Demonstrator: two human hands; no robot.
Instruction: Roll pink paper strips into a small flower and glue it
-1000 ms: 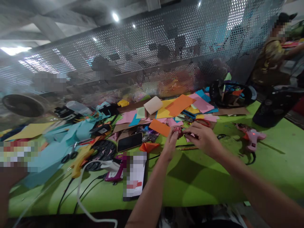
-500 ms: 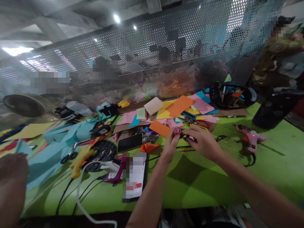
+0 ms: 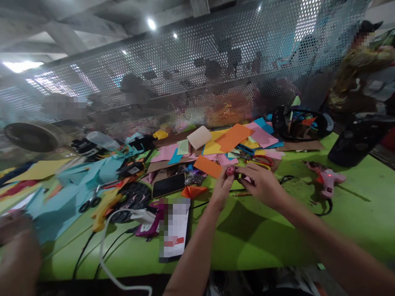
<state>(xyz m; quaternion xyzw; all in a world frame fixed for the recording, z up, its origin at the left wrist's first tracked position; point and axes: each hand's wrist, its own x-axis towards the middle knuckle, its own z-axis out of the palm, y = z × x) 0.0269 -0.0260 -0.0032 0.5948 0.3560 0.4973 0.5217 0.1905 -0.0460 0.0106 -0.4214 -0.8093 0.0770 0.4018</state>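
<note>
1 grn tbl (image 3: 253,238), perf. screen (image 3: 185,70)

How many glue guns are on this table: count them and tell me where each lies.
3: a yellow glue gun on the left, a purple one to its right, and a pink one at right, near the dark cylinder. More may be hidden.

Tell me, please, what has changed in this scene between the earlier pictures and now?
A co-worker's hand at the left edge has moved right, further into view; the person at upper right has changed pose. The left hand still holds the small pink rolled piece, the right hand at it. The phone and pink glue gun stayed.
</note>
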